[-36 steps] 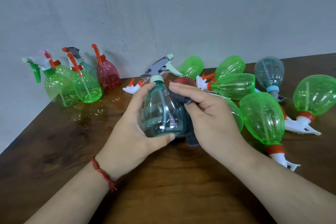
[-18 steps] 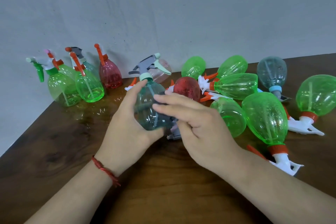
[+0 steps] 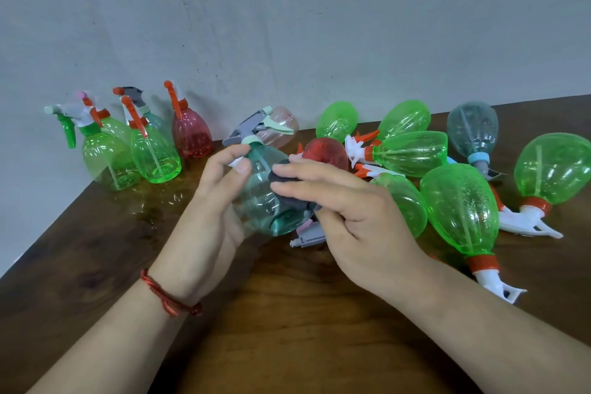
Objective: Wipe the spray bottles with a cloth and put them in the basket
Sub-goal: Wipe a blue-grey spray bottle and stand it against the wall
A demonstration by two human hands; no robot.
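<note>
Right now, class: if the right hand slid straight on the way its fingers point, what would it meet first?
The right hand points left, its fingers pressing the dark cloth on the teal bottle. Past the bottle it would probably meet the left hand; depth is unclear.

A plain, unfurnished indoor corner, more like a bare workroom or staging spot than a lived-in home. A dark wood-grain bench point(image 3: 287, 329) stands against a scuffed, unpainted grey wall point(image 3: 287, 25). Many cheap plastic spray bottles point(image 3: 460, 205) crowd the bench, some upright, most lying down.
</note>
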